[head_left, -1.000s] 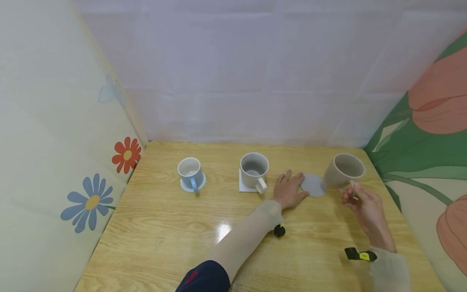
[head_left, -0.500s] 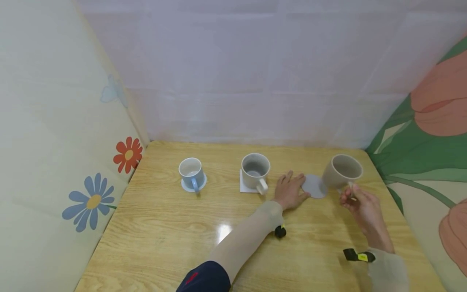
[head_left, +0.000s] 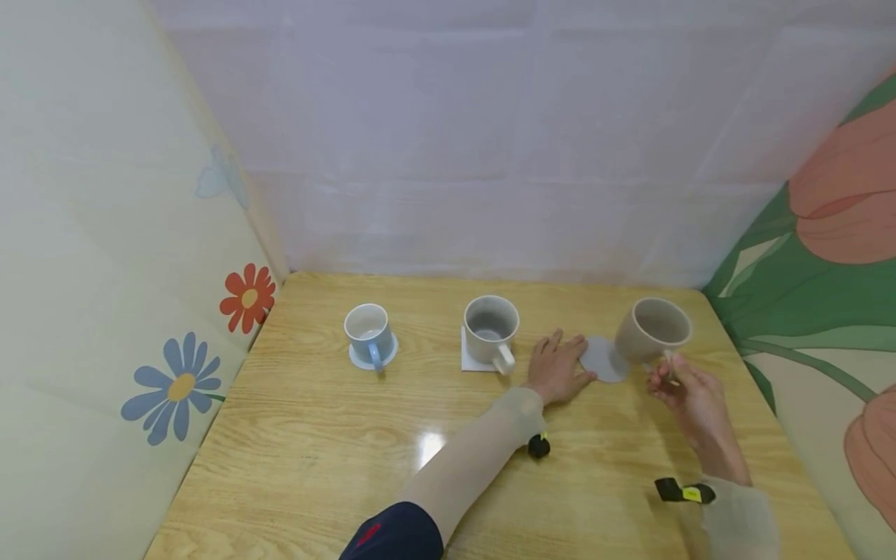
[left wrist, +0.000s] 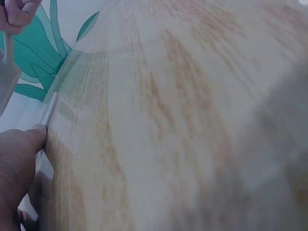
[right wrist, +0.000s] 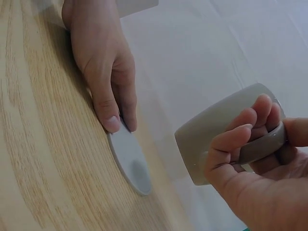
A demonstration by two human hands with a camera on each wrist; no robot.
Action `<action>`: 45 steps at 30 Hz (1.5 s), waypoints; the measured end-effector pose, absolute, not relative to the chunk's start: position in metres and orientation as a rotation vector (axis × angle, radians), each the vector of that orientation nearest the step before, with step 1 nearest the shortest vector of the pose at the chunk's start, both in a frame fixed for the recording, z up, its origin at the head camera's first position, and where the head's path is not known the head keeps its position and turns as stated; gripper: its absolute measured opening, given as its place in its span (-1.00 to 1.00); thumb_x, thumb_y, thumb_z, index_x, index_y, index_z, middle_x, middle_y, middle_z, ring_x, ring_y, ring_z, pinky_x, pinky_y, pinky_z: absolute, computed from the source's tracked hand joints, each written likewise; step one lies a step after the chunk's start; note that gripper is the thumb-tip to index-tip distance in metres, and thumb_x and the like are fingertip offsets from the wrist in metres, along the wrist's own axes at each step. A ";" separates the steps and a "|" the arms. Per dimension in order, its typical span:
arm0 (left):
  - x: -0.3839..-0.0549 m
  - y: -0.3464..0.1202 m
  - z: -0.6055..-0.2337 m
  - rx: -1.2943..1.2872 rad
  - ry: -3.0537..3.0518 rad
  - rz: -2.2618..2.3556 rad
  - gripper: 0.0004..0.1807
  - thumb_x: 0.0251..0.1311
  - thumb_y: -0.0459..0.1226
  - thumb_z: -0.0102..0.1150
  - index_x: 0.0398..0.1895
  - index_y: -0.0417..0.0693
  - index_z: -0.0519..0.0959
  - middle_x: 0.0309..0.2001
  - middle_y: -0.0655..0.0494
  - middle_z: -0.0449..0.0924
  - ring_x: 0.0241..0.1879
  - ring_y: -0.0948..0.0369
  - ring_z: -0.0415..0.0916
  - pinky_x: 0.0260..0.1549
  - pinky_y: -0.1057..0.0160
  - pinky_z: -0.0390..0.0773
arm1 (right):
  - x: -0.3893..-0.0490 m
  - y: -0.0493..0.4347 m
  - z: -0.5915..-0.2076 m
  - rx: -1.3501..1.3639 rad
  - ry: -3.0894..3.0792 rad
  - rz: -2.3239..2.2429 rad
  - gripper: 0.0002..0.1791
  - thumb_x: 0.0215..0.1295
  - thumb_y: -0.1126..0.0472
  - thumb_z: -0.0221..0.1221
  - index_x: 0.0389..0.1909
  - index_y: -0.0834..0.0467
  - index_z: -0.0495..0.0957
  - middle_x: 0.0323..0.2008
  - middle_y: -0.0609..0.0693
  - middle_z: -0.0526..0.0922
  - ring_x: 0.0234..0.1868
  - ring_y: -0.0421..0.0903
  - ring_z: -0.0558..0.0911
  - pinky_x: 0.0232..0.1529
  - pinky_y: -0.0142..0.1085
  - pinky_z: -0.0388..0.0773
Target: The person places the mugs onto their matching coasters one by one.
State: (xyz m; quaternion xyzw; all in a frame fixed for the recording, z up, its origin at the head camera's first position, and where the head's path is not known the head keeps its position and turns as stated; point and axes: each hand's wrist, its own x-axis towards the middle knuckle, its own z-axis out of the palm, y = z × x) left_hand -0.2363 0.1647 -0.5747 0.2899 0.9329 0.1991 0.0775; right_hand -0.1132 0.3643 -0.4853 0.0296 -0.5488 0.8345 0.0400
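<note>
My right hand (head_left: 693, 397) grips the handle of a large beige-grey mug (head_left: 633, 333), with fingers curled through the handle. The right wrist view shows this mug (right wrist: 216, 125) tilted, raised over the tabletop. Just left of it lies a round grey coaster (head_left: 604, 360). My left hand (head_left: 556, 369) rests low on the table with fingers spread, thumb and index fingertips touching the left edge of the coaster. Seen from the right wrist, the mug hangs close beside the coaster (right wrist: 129, 156), whose upper face is bare.
A grey-white mug (head_left: 483, 346) stands on a square white coaster (head_left: 469, 364), left of my left hand. Further left, a small blue-and-white cup (head_left: 371, 342) sits on a round pale coaster (head_left: 357, 358). A pale cloth wall (head_left: 448, 155) rises behind the wooden table (head_left: 301, 435).
My right hand has brought the large mug slightly left, closer to the round grey coaster. My left hand keeps its place at the coaster's edge; the view has shifted slightly.
</note>
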 end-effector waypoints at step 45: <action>-0.237 0.166 -0.576 0.867 2.809 0.572 -0.21 0.52 0.31 -0.01 0.71 0.38 0.14 0.71 0.47 0.02 0.75 0.15 -0.21 0.71 0.07 -0.23 | -0.124 0.349 -0.499 0.101 -1.640 2.564 -0.54 0.75 0.28 -0.12 -0.34 0.30 0.64 -0.35 0.03 0.71 -0.29 -0.15 0.72 -0.19 -0.36 0.75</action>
